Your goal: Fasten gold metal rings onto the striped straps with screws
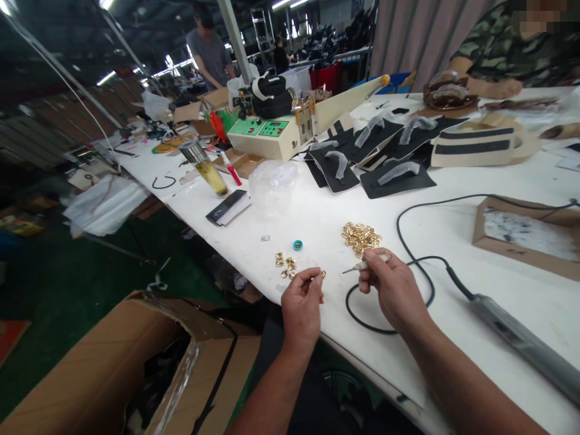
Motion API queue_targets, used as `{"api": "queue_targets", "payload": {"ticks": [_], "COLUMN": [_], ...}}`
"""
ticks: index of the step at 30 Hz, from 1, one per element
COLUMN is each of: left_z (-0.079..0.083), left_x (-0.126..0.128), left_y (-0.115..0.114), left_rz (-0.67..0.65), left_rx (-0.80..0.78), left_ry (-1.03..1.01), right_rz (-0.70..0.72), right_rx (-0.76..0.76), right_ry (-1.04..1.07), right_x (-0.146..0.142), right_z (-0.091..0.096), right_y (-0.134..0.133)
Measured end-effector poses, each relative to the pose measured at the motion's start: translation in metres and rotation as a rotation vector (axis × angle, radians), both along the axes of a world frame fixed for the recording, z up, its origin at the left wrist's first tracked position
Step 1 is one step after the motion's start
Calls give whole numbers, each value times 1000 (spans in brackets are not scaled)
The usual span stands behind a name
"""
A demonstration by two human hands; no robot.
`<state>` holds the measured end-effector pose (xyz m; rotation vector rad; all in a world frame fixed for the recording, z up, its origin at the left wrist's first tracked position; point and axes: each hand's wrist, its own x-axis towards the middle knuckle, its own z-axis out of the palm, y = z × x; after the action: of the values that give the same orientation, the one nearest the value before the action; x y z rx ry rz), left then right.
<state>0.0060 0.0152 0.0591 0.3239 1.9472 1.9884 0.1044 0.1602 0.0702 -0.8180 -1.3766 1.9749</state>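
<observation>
Over the white table point(256, 257), the left hand point(302, 305) pinched a small gold-coloured metal loop point(323, 274) between thumb and fingertips, partly hidden; the right hand point(392, 281) had fingers closed round a slim pen-like tool point(357, 267), thin tip apart from the loop. Shiny small gold heap point(287, 266) near left hand, bigger gold heap point(361, 237) just beyond right. Shallow round blue dish point(294, 244) held contents too small to tell. Cardboard box point(521, 249) held whitish pieces point(530, 229); clear bottle point(199, 158) held yellowish liquid point(214, 182).
</observation>
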Motion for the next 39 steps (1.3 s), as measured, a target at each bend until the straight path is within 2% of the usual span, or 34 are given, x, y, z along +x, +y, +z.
{"api": "queue_targets", "payload": {"ticks": [5,8,11,15,19,22,24,26,29,32,35,39], "left_z": [-11,-20,-25,-26,-21,-13,-6,1,5,1,-4,-7], "left_x": [-46,-76,-94,-101,-105,-105,-100,-91,-74,-63,-62,-66], "left_y": [-42,-57,-58,-51,-51,-48,-39,-21,22,70,105,119], "left_rz": [166,200,159,46,-19,-17,-31,-122,-338,-471,-521,-514], "left_rx": [-368,-513,-552,-586,-596,-587,-572,-560,-568,-612,-676,-712], "left_ry": [423,635,716,807,865,915,954,991,1037,1064,1062,1025], "right_rz": [-46,-56,-76,-134,-187,-218,-244,-274,-311,-312,-296,-277], "right_rx": [-74,-109,-132,-166,-193,-206,-210,-215,-239,-258,-263,-262], "right_ry": [33,51,50,83,118,138,154,170,197,213,214,226], "right_x": [0,-2,-3,0,4,6,7,8,10,11,12,12], "right_z": [-6,-9,-9,-5,-2,0,0,1,1,2,6,11], "right_y": [9,12,17,27,38,45,50,55,61,63,61,60]}}
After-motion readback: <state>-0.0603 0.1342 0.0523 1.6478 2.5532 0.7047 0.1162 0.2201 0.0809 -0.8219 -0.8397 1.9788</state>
